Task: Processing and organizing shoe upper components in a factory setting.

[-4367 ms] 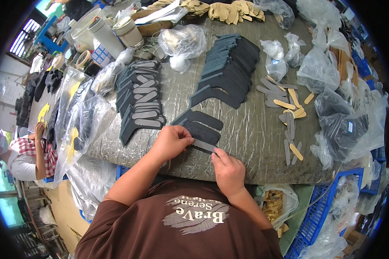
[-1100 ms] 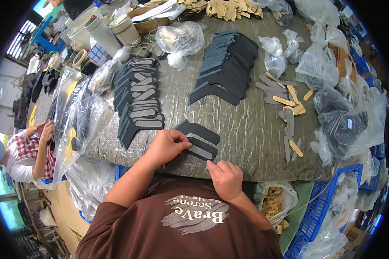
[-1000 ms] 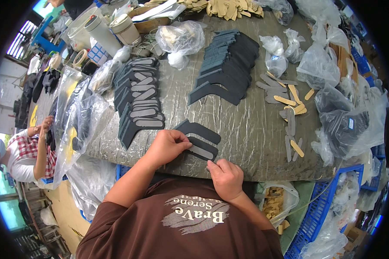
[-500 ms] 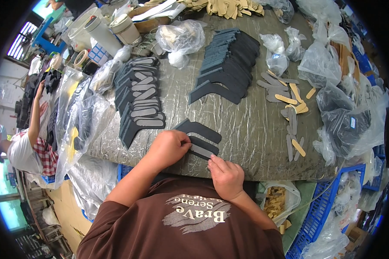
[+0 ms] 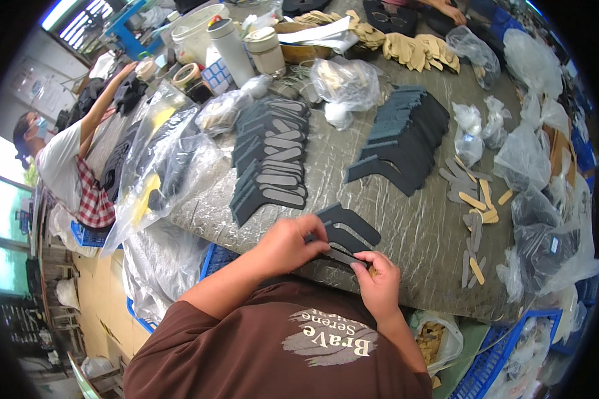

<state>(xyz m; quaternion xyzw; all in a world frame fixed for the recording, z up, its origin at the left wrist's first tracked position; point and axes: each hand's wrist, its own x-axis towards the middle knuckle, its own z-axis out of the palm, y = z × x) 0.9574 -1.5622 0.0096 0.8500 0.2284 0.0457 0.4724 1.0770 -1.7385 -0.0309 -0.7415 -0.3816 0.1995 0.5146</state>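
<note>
Near the table's front edge, my left hand [image 5: 291, 243] and my right hand [image 5: 377, 276] pinch the two ends of a dark flat piece. A narrow grey strip [image 5: 341, 257] lies along this piece. Just beyond my fingers are bent dark flat pieces [image 5: 353, 225], like shallow boomerangs. Farther left, a row of overlapping bent pieces [image 5: 246, 193] carries grey strips on their right arms. A thicker fanned stack of plain bent pieces [image 5: 402, 143] lies to the right of that row. My fingertips partly hide the held piece.
Loose grey and tan strips [image 5: 476, 206] are scattered at the right, beside clear plastic bags [image 5: 546, 226]. Jars, a bucket [image 5: 196, 33] and a bagged bundle [image 5: 345, 83] stand along the back left. A person [image 5: 73, 159] works at the left; another person's hand [image 5: 452, 13] shows at the far edge.
The view has swung left, so the table appears farther right and lower. My hands have lifted and tilted the dark piece with its grey strip, drawing it nearer to me.
</note>
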